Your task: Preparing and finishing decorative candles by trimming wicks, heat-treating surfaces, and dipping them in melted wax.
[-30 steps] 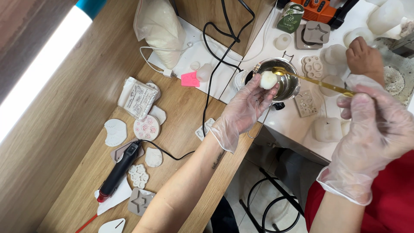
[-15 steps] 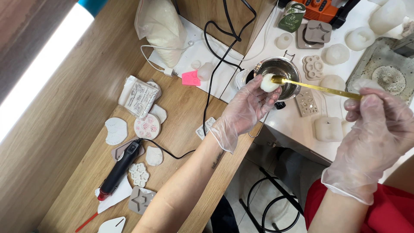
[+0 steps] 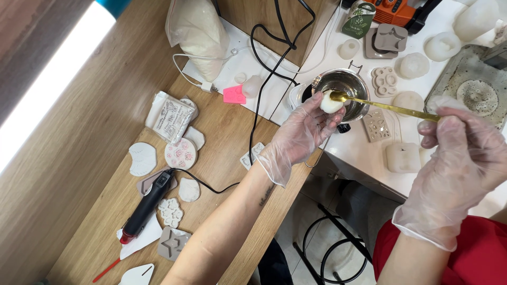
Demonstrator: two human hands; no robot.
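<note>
Both hands wear clear gloves. My left hand [image 3: 303,132] holds a small white rounded piece [image 3: 330,103] in its fingertips, just over the rim of a small metal pot [image 3: 353,84]. My right hand [image 3: 458,158] grips the handle of a long gold spoon [image 3: 388,107]; the spoon's bowl rests against the top of the white piece. The pot sits at the edge of the white table.
Several white and grey moulds [image 3: 384,80] lie on the white table [image 3: 369,163]. On the wooden counter [image 3: 222,158] lie plaster shapes [image 3: 180,153], a black heat tool [image 3: 147,207], a pink piece [image 3: 232,95], a packet [image 3: 170,117] and a bag of white powder [image 3: 199,31]. Black cables [image 3: 264,68] cross it.
The spoon's bowl has come to the white piece in my left hand. My right hand has shifted slightly lower right. Another person's hand at the far right has left the view.
</note>
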